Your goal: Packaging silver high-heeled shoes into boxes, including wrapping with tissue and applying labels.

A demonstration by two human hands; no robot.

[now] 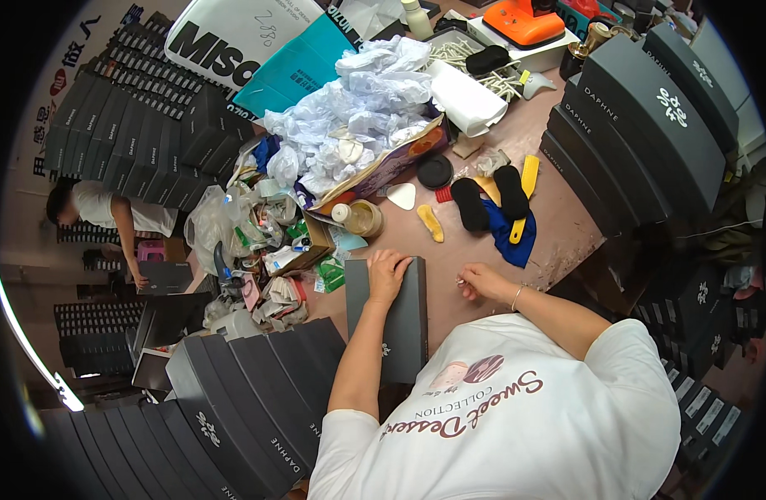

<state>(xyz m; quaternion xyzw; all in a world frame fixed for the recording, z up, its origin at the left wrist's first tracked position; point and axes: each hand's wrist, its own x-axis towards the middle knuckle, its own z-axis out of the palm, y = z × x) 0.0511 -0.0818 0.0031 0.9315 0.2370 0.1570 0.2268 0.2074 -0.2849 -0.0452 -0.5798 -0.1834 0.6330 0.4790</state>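
A dark grey shoebox [411,321] lies closed on the table in front of me, its long side running away from my body. My left hand [387,277] rests on top of its far end, fingers spread over the lid. Just right of the box, my right hand [485,285] is apart from it, above the tabletop. Its fingers are curled together around something small that I cannot make out. Beyond the right hand lie a blue cloth [508,242], two black oval pads [470,205] and a yellow-handled tool [530,177].
Dark shoeboxes [258,383] are stacked at the near left, and more boxes [625,125] at the right. Crumpled white paper [358,108] fills a carton at the back. A capped jar [362,218] stands beside clutter. Another person [120,212] touches a box at the far left.
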